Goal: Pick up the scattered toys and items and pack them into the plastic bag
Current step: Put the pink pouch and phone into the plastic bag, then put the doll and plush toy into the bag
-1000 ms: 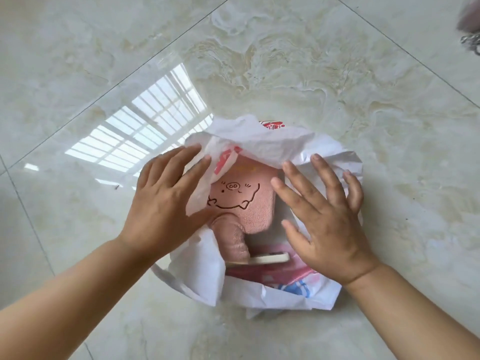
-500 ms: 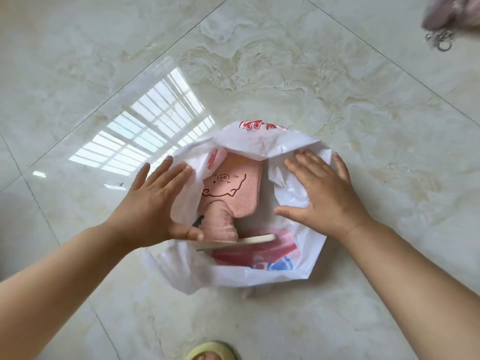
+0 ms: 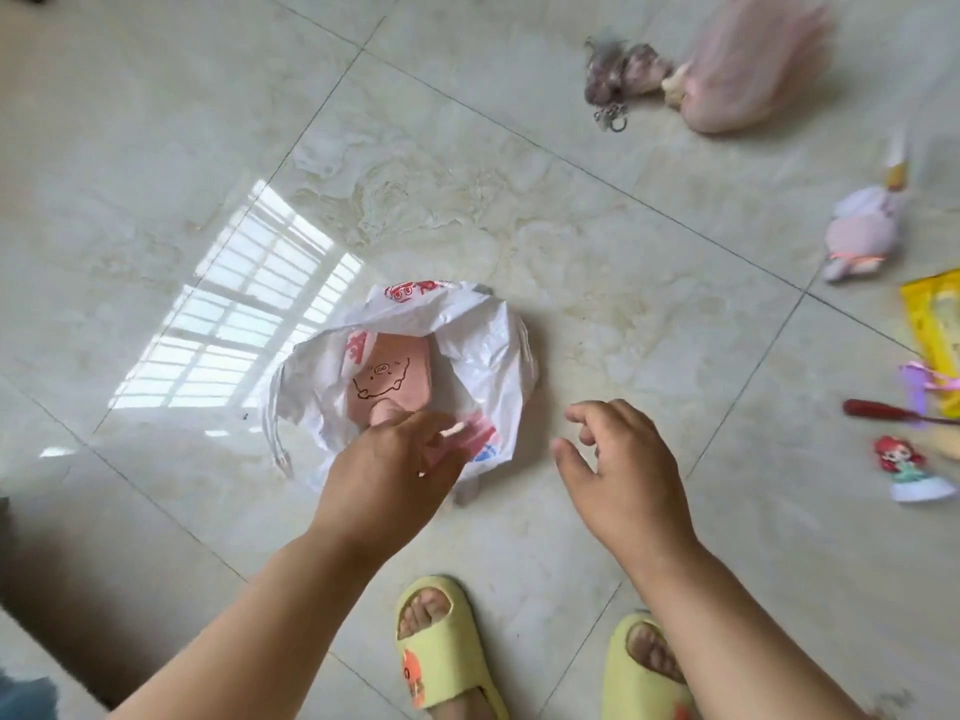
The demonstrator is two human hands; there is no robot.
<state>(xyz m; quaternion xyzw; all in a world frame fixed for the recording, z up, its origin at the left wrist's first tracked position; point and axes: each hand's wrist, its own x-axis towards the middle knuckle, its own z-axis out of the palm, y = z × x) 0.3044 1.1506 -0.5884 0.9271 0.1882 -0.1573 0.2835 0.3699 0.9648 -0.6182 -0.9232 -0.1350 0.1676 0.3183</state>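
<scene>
A white plastic bag (image 3: 485, 350) with red print lies open on the marble floor. Inside it is a pink plush item (image 3: 397, 374) with a drawn pig face, and a pale flat stick (image 3: 453, 431) shows near the bag's front edge. My left hand (image 3: 392, 475) hovers over that near edge with its back to the camera; its fingers are blurred and I cannot tell whether they hold anything. My right hand (image 3: 621, 475) is to the right of the bag, off it, fingers loosely curled and holding nothing.
Scattered at the right are a pink tulle doll (image 3: 753, 59), a fuzzy keychain (image 3: 621, 77), a purple plush doll (image 3: 862, 233), a yellow package (image 3: 935, 330), a red-handled tool (image 3: 875, 409) and a red-haired figurine (image 3: 906, 472). My feet in yellow-green slippers (image 3: 441, 652) stand close below.
Both hands have left the bag's sides. The right hand pulled away to the right. The view has pulled back, bringing the toys on the right and my slippers into sight.
</scene>
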